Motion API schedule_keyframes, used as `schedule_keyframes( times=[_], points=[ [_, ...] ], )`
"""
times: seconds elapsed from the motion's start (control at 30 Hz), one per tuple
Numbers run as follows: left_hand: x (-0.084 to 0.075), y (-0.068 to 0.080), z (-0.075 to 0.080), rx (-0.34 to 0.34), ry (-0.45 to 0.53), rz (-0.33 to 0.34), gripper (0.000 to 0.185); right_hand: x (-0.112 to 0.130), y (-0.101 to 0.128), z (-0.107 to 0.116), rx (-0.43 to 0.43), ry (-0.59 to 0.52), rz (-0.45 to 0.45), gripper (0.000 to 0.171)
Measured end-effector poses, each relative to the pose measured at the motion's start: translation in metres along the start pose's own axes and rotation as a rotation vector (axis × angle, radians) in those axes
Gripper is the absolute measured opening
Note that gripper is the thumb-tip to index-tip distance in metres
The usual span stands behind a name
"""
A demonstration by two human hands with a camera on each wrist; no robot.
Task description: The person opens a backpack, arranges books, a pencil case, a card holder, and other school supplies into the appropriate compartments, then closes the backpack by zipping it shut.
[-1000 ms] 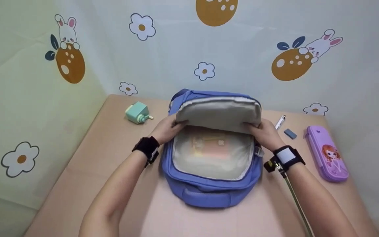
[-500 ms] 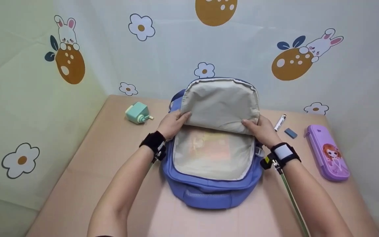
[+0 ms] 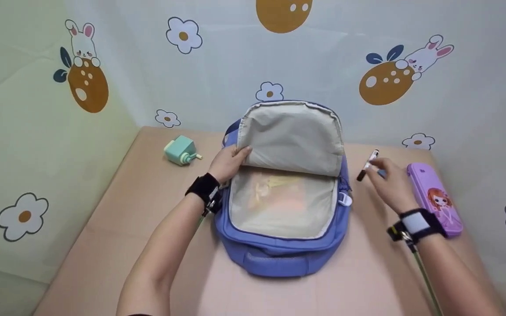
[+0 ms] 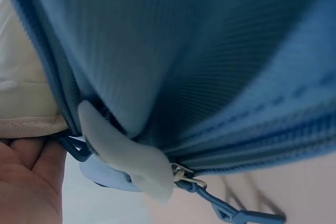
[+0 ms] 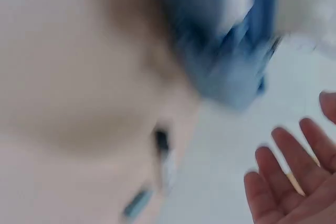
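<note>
Left hand (image 3: 228,161) grips the backpack (image 3: 279,245) flap (image 3: 292,138), books (image 3: 279,193) inside; right hand (image 3: 389,182), fingers spread, reaches the pen (image 3: 367,159) on the table (image 3: 147,210).

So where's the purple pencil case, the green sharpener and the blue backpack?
purple pencil case (image 3: 438,206), head view, on its lid picture.
green sharpener (image 3: 179,149), head view, on its body.
blue backpack (image 3: 279,259), head view, on its near edge.

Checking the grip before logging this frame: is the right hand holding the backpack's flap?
No, the right hand is off to the side by the marker, and only the left hand holds the flap.
</note>
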State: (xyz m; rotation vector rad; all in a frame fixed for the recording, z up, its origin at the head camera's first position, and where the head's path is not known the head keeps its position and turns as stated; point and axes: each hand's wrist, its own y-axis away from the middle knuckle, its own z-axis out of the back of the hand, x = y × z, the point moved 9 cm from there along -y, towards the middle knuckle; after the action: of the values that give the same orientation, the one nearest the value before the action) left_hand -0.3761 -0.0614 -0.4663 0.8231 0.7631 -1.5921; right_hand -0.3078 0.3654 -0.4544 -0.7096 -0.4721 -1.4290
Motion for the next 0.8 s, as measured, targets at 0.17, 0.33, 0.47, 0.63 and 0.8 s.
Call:
schedule_keyframes(
  times=[0.17,0.33,0.47,0.63,0.8],
  points=[
    [0.001,0.0,-0.001,0.008,0.013,-0.007,0.045,-0.048,0.023,0.038,-0.056,0.152,-0.069,0.055],
    [0.001,0.0,0.0,-0.002,0.015,-0.003,0.045,-0.08,0.039,0.061,-0.075,0.254,-0.131,0.058],
    [0.003,0.001,0.001,-0.003,0.01,0.007,0.044,-0.098,0.048,0.067,-0.063,0.307,-0.156,0.068],
    [0.003,0.001,-0.001,0.003,0.02,0.005,0.044,-0.121,0.063,0.064,0.003,0.353,-0.224,0.089],
    [0.001,0.002,0.0,-0.002,0.017,-0.003,0.044,-0.137,0.075,0.061,0.03,0.371,-0.27,0.099]
  ],
)
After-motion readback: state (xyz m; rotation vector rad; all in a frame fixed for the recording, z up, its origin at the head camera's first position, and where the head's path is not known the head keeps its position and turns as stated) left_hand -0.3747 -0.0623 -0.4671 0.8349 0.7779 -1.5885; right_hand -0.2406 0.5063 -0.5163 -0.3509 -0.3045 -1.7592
